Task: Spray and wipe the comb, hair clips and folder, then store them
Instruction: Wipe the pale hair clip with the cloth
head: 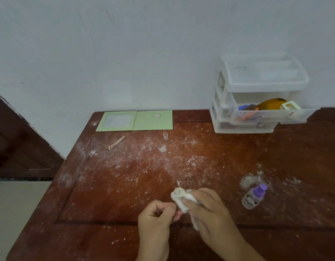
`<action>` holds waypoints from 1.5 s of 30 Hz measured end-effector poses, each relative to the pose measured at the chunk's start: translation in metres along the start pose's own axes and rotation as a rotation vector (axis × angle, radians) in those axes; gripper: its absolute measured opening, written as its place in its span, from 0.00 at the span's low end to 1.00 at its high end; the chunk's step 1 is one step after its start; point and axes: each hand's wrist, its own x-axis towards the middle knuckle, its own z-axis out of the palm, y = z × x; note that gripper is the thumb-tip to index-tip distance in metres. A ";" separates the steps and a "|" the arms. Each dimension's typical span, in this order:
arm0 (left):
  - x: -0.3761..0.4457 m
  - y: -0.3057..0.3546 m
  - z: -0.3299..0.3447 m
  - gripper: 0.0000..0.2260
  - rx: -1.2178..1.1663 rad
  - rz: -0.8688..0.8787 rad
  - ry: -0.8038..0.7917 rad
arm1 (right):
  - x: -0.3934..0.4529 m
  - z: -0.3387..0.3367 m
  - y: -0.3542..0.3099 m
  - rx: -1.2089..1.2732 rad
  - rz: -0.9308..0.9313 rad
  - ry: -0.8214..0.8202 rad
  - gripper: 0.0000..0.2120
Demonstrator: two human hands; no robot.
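Far left on the worktop (228, 166), a tan hair clip (116, 142) lies well apart from your hands, long axis running from near-left to far-right. Behind it, the green folder (134, 120) lies open against the wall. Near edge: your left hand (155, 215) pinches a small pinkish item, likely a clip; your right hand (206, 206) grips a white cloth (181, 199) against it. Your left hand is nearer the tan clip. Right: spray bottle (254, 198), drawer organiser (260, 95).
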 end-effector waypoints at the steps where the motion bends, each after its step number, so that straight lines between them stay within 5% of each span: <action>1: 0.001 -0.001 0.000 0.18 -0.006 -0.007 0.006 | -0.001 -0.002 0.005 -0.007 0.039 0.025 0.15; 9: 0.002 0.001 0.000 0.17 0.039 -0.001 -0.024 | 0.002 -0.003 0.004 -0.020 0.001 -0.014 0.16; 12: 0.007 0.000 -0.004 0.16 0.038 -0.014 -0.004 | 0.003 -0.017 0.018 0.106 0.351 0.024 0.14; 15: 0.007 0.000 -0.005 0.15 0.088 0.017 -0.044 | 0.005 -0.024 0.012 0.597 0.728 -0.054 0.09; 17: 0.006 0.004 -0.004 0.15 0.116 0.052 -0.083 | 0.004 -0.023 0.007 0.727 0.767 -0.127 0.11; 19: 0.006 0.009 -0.002 0.15 0.097 0.063 -0.100 | 0.007 -0.021 -0.001 0.715 0.768 -0.102 0.05; 21: 0.005 0.012 0.000 0.11 0.007 0.032 -0.091 | 0.009 -0.017 -0.004 0.724 0.783 -0.009 0.11; 25: -0.006 0.008 0.010 0.09 -0.216 -0.178 -0.140 | 0.017 -0.014 -0.020 0.714 0.852 0.124 0.10; 29: -0.007 -0.003 0.016 0.18 -0.157 -0.187 -0.179 | 0.013 -0.012 -0.029 0.588 0.853 0.106 0.17; 32: 0.001 -0.004 0.009 0.14 0.006 -0.073 -0.177 | 0.014 -0.019 -0.020 0.532 0.882 0.130 0.08; 35: -0.001 0.000 0.001 0.12 0.325 0.040 -0.355 | 0.025 -0.033 -0.006 0.361 0.558 0.055 0.15; 39: -0.005 0.008 -0.007 0.15 0.608 0.276 -0.478 | 0.039 -0.037 0.008 0.223 0.144 -0.332 0.20; 42: -0.004 0.012 -0.014 0.17 0.730 0.429 -0.554 | 0.044 -0.041 0.011 0.238 0.108 -0.639 0.21; 45: -0.004 0.010 -0.017 0.14 0.800 0.488 -0.607 | 0.046 -0.043 0.006 0.266 0.169 -0.700 0.14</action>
